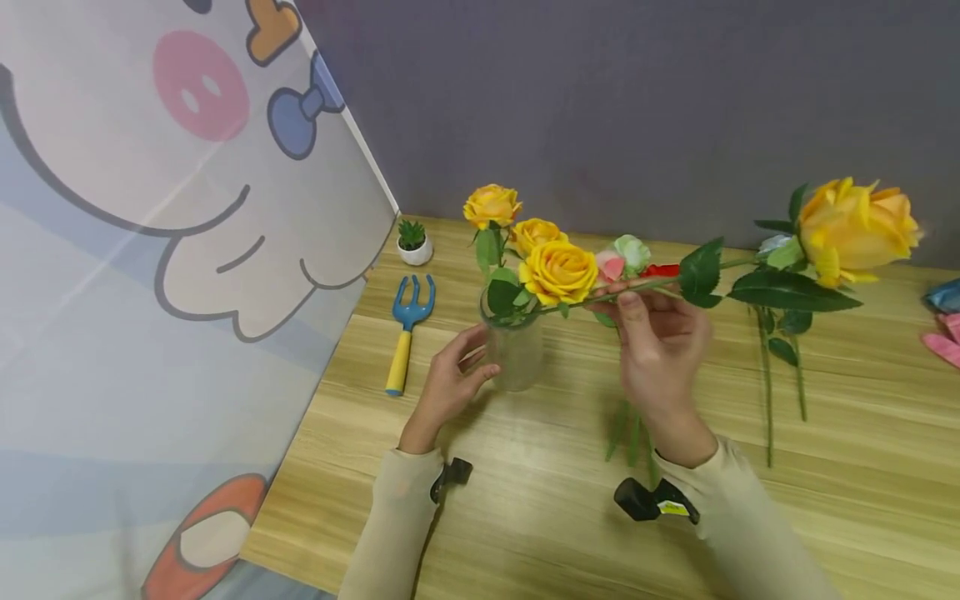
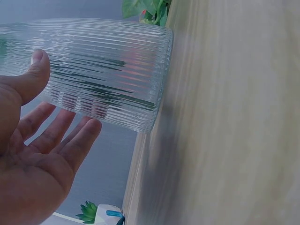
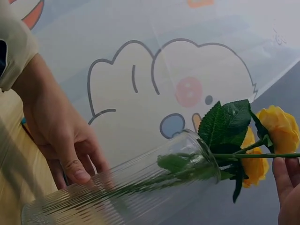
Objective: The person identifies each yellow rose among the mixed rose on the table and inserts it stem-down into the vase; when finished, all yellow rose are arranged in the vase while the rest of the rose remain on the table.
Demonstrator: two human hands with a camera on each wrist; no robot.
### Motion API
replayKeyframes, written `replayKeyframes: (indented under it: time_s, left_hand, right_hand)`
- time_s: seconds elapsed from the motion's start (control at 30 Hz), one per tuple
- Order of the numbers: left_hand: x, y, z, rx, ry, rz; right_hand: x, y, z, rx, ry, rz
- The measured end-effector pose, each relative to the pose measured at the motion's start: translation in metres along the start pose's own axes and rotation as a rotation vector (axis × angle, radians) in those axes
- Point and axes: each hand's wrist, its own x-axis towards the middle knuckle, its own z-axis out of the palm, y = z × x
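A ribbed clear glass vase (image 1: 517,358) stands upright on the table, holding several yellow roses (image 1: 558,271), their green stems visible through the glass. My left hand (image 1: 450,379) holds its left side, thumb (image 2: 40,72) in front and fingers behind. Beyond the vase's right side, my right hand (image 1: 663,350) pinches the stem of another yellow rose (image 1: 858,233) between thumb and fingers. That rose lies nearly level, bloom to the right, lower stem reaching the vase mouth (image 3: 204,154). Whether the stem tip is inside, I cannot tell.
A blue and yellow hand fork (image 1: 410,325) and a small potted succulent (image 1: 412,242) are at the left. Behind the right hand lie pale green (image 1: 632,252) and red flowers (image 1: 662,271). Loose stems (image 1: 767,400) and pink and blue items (image 1: 947,337) are farther right.
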Motion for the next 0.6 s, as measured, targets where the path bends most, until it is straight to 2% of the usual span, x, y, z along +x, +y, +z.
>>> replayKeyframes:
  time_s: [0.3, 0.47, 0.6]
  left_hand:
    - [0.001, 0.002, 0.0, -0.005, -0.005, -0.013]
    - [0.0, 0.003, -0.001, -0.004, -0.006, -0.019]
    - [0.0, 0.002, 0.0, -0.01, -0.005, -0.027]
  right_hand:
    - [-0.002, 0.004, 0.008, -0.163, -0.003, -0.024]
    - [-0.003, 0.008, 0.009, -0.29, -0.063, -0.042]
    - [-0.001, 0.016, 0.01, -0.326, -0.121, -0.045]
